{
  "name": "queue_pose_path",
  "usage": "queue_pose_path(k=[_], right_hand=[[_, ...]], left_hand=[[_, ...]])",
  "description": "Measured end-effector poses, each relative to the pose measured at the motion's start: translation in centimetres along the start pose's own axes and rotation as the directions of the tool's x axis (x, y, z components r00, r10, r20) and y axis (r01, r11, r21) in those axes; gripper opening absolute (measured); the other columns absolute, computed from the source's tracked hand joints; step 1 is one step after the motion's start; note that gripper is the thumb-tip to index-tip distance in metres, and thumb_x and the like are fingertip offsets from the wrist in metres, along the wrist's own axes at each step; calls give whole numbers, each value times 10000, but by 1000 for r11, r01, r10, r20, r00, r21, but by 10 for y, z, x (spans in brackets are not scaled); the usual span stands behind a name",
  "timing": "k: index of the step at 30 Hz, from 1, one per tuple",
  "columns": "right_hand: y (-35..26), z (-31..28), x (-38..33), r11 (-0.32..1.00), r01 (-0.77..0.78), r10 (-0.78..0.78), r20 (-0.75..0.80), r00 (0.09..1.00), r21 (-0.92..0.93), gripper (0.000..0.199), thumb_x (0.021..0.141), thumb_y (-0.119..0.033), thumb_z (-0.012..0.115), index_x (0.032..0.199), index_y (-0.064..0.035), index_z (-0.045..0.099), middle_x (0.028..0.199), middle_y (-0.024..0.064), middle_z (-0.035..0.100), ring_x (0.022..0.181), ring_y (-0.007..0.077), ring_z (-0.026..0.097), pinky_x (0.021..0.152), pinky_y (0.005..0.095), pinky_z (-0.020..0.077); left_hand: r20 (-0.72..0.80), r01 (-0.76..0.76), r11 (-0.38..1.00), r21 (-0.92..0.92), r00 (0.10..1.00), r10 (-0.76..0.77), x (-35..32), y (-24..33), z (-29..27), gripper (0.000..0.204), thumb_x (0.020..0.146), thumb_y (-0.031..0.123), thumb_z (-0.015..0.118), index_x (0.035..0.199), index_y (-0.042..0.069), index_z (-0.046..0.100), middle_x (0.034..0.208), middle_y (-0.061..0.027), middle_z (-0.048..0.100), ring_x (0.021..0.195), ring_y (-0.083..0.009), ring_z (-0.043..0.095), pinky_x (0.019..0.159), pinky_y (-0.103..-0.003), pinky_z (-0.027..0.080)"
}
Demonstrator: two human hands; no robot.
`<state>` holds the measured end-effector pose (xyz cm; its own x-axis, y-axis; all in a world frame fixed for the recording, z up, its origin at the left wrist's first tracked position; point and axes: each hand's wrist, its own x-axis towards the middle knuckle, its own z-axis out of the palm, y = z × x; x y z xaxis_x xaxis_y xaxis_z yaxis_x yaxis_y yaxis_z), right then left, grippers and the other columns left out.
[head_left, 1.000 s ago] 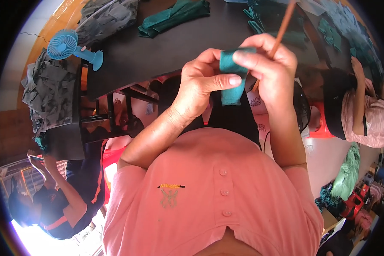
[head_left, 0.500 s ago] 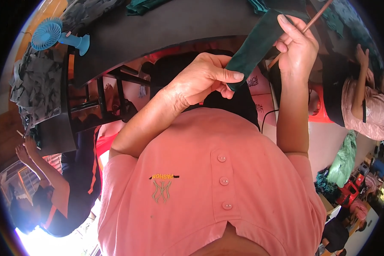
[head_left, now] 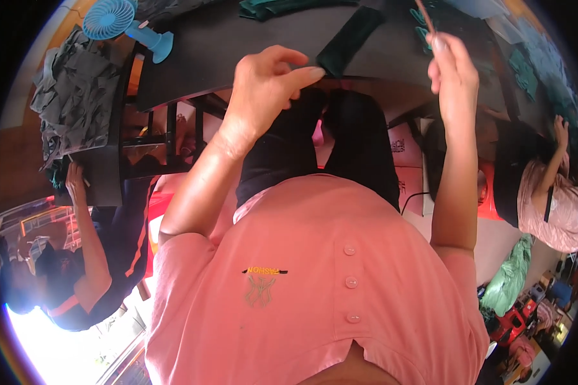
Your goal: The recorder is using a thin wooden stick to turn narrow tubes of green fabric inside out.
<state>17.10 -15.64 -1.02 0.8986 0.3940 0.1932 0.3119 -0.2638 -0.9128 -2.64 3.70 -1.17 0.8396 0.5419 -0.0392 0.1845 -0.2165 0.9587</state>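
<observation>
A: Where is the left hand (head_left: 263, 96)?
B: At the near edge of the dark table (head_left: 199, 58). Its grip is closed: thumb and forefinger pinch the near end of a dark green cloth strip (head_left: 350, 40).

A: And where does that strip lie?
B: On the table top, slanting away from the pinching fingers toward the upper right, its near end at the table's edge.

A: What about the right hand (head_left: 455, 72)?
B: It is raised over the table to the right of the strip, its grip clamped on a thin brown stick (head_left: 425, 16) that points up and away. The stick's tip is cut off by the picture's edge.

A: What else is about?
B: A blue handheld fan (head_left: 119, 20) stands at the table's left end, beside a heap of grey cloth (head_left: 74, 96). More green cloth pieces (head_left: 282, 6) lie at the far side. Another person sits at the lower left, one hand (head_left: 76, 176) reaching up to the grey heap; a second person in pink (head_left: 552, 199) stands at the right.
</observation>
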Motion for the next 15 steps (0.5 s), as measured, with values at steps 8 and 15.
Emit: queue_pose_path(k=[8,15], right_hand=[[10,20,-34,800,521,-505,137,852,-296,202,900,-159,614,1095,-113,641,861,122,669,716,250,654,638,335,490],[12,49,-62,627,621,-449,433,781,-471,431,818,-25,580,1219,-182,599,738,102,632,589,295,623,517,415,484]], left_hand=[[-64,-495,517,698,675,735,-8,-28,23,464,636,102,794,1076,86,650,1104,-81,593,1040,-299,540,803,-380,453],[99,-602,352,716,587,803,8,-62,40,475,618,103,749,1077,85,630,1079,-73,587,1048,-286,563,867,-406,414]])
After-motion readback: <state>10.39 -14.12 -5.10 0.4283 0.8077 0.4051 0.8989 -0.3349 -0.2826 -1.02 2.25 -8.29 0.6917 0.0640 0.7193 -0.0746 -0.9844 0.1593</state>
